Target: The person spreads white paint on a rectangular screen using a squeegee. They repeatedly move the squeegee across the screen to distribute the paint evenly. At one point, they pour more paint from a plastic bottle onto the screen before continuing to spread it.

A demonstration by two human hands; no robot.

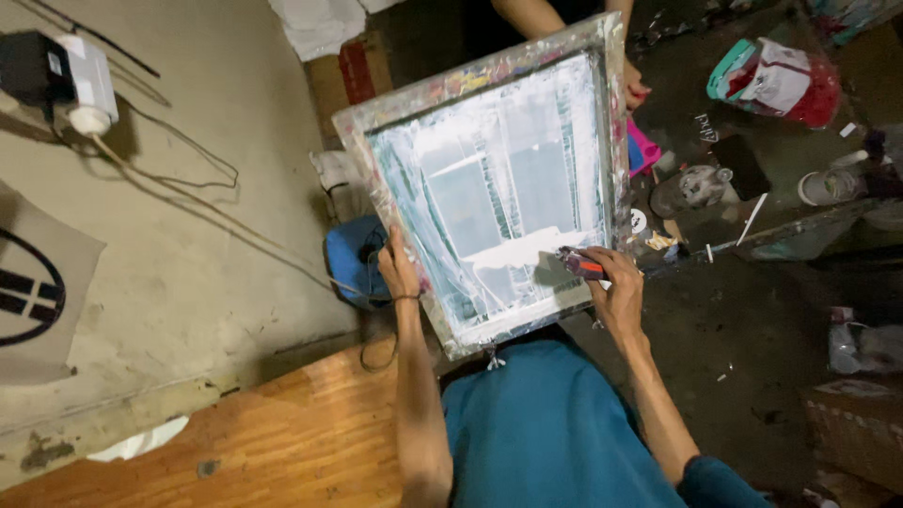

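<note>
A paint-spattered screen-printing frame [489, 71] with a white-coated mesh lies tilted in front of me. My left hand [397, 268] grips its near left edge. My right hand [611, 287] holds a small scraper with a red handle [581, 266] against the mesh near the lower right corner, where white ink is spread. Another person's hand [633, 89] holds the far right edge of the frame, with their arms at the top.
A wooden board [282, 433] lies at lower left. A power adapter and white cables [80, 80] sit on the concrete floor at left. Ink cans, a plastic bag [776, 80] and clutter fill the dark surface at right. A blue object [353, 259] lies under the frame.
</note>
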